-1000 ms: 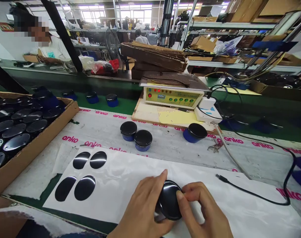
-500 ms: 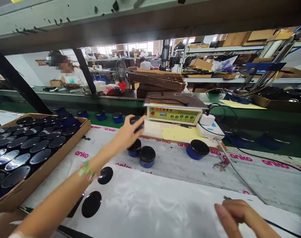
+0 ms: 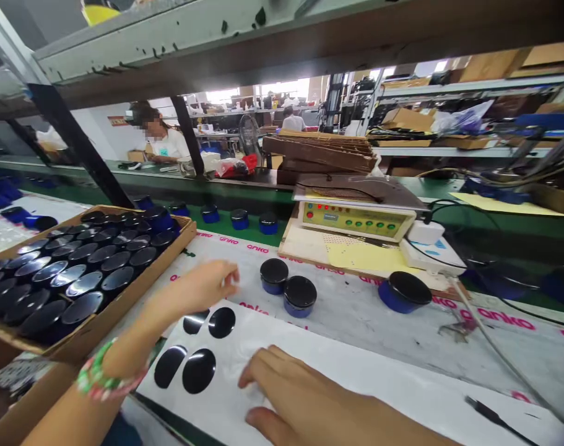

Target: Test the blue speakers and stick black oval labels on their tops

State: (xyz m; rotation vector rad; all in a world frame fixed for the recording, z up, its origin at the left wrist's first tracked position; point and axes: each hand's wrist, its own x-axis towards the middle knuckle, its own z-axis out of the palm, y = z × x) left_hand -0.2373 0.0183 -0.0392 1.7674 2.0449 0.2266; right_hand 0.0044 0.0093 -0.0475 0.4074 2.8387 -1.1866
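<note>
My left hand (image 3: pixel 205 288) hangs blurred just above the far edge of a white sheet (image 3: pixel 356 371), close to several glossy black oval pieces (image 3: pixel 199 370). Its fingers are bunched, and I cannot tell whether they hold anything. A beaded bracelet (image 3: pixel 103 371) circles that wrist. My right hand (image 3: pixel 295 396) rests on the sheet with its fingers slightly spread, nearest the ovals and holding nothing visible. Beyond the sheet stand blue jars with black lids (image 3: pixel 273 275).
A cardboard tray (image 3: pixel 124 299) of black glossy ovals sits to the left. A yellow-green control box (image 3: pixel 356 221), another blue jar (image 3: pixel 405 291), and a grey hose lie on the anko-printed bench. Shelving overhangs the bench, and a co-worker sits farther along.
My left hand has come back from near the jars to above the sheet. My right hand has moved left onto the sheet. The view has also shifted right.
</note>
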